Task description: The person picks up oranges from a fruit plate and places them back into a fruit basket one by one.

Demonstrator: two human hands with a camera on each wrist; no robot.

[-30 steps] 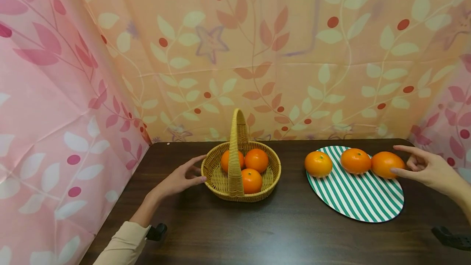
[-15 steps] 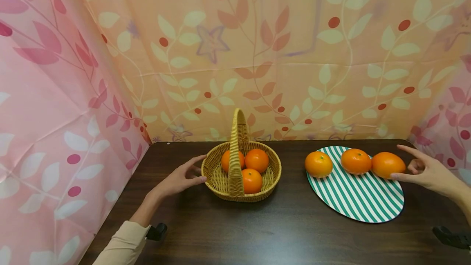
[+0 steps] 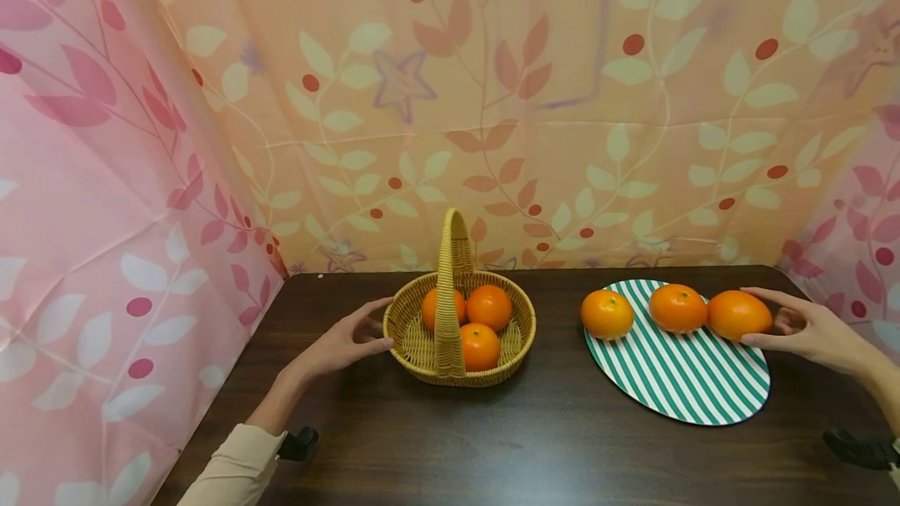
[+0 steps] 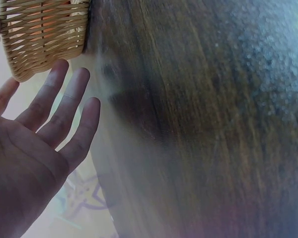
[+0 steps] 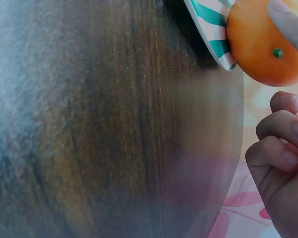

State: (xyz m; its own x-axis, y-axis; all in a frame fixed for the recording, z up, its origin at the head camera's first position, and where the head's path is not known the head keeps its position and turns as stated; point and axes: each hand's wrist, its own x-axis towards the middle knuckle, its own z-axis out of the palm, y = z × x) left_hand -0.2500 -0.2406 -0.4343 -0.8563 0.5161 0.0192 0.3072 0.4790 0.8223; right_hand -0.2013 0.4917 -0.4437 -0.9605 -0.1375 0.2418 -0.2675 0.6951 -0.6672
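In the head view, my right hand point(image 3: 819, 334) has thumb and forefinger on either side of the rightmost orange point(image 3: 738, 315), pinching it at the edge of the green-and-white striped oval mat point(image 3: 703, 381). The right wrist view shows my thumb point(image 5: 290, 25) lying on that orange, with its green stem spot facing the camera and the other fingers curled below. My left hand point(image 3: 344, 343) reaches to the left rim of the woven basket point(image 3: 516, 350), fingers spread and loosely extended. Three oranges, one of them in front point(image 3: 480, 347), sit inside the basket, partly behind its tall handle.
Two more oranges lie along the mat's far side, one in the middle point(image 3: 678, 308) and one at the left edge point(image 3: 608, 314). The dark wooden table point(image 3: 492, 443) ends at a patterned cloth point(image 3: 562, 139) behind and at both sides.
My right hand has moved slightly left and its forefinger has come down onto the rightmost orange, closing the gap. The left hand and the basket stay where they were.
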